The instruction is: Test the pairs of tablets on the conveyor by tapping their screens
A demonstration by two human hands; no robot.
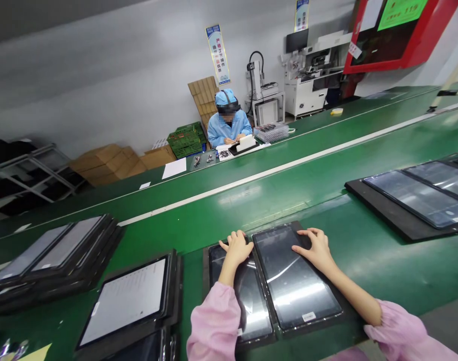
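Lying between grips (237,249): right tablet (294,278)

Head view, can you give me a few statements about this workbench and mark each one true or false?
1. The left hand is at the far end of the left tablet. True.
2. The right hand is at the near end of the right tablet. False: it is by that tablet's far right corner.
3. Both tablets near the hands lie side by side. True.
4. The white label on the right tablet is at its far end. False: it is at the near end.
5. The co-worker across the bench wears a red cap. False: the cap is blue.
6. A green sign is on the red cabinet. True.
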